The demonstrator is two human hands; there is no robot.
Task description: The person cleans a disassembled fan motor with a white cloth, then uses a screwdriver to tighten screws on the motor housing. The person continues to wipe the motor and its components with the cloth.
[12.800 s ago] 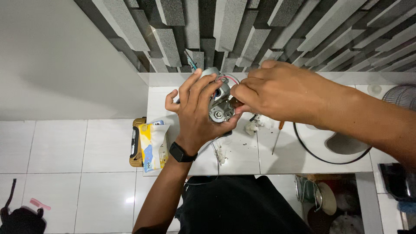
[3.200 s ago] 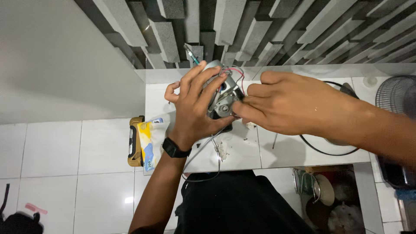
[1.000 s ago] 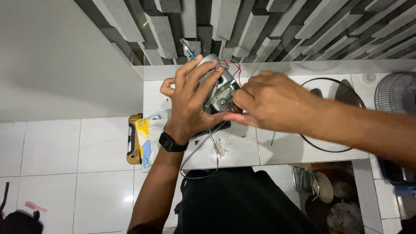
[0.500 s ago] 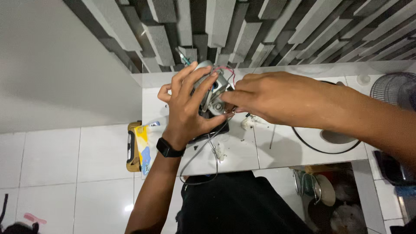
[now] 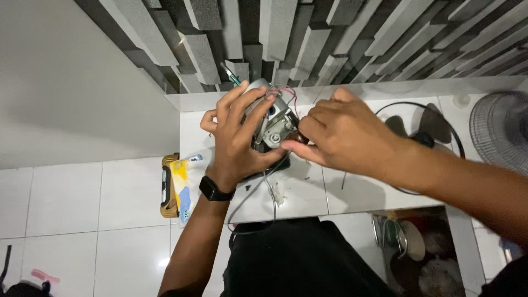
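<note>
Both hands have shifted slightly lower and nearer the table's front edge than half a second ago. Left hand (image 5: pixel 237 140), wearing a black watch, wraps its fingers (image 5: pixel 250 110) around a small grey electric motor (image 5: pixel 273 122), held just above the white table (image 5: pixel 352 190). Right hand (image 5: pixel 344 135) pinches at the motor's front, fingertips closed together; what they grip is hidden. A yellow box (image 5: pixel 175 184) lies at the table's left edge. A fan guard (image 5: pixel 500 135) sits far right.

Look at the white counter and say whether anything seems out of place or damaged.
The fan lies in pieces: its wire grille sits apart at the right, and the bare motor, wires loose, is held by the left hand while the right hand touches it.
</note>
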